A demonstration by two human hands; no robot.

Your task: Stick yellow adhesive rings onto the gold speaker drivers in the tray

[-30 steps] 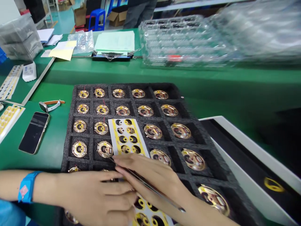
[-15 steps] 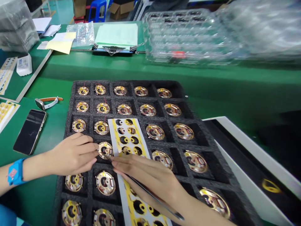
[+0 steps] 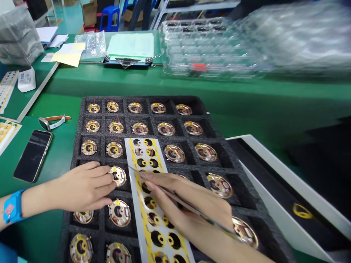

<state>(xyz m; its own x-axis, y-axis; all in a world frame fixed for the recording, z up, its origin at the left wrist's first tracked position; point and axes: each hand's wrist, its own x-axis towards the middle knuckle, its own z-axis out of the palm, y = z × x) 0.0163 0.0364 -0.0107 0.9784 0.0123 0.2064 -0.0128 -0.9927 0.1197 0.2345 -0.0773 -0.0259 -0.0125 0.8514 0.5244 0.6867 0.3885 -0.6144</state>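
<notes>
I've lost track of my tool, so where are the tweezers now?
In the head view, below centre, the tweezers are in the right hand, tip near the left edge of the yellow-patterned sheet.

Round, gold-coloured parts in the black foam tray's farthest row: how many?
5 round, gold-coloured parts, one in each compartment across the farthest row of the black foam tray: leftmost, second, middle, fourth and rightmost. None in that row is hidden.

No words or numbers can be read. The white packet [image 3: 26,83] at far left bears a blue code-like square [image 3: 25,76] and print too small to make out; a yellow looped emblem [image 3: 302,211] stands on the black panel [image 3: 274,182] of the white box [image 3: 287,173] at right. A pinkish diamond [image 3: 9,209] marks the blue wristband [image 3: 17,206] behind the left hand [image 3: 85,188].
</notes>
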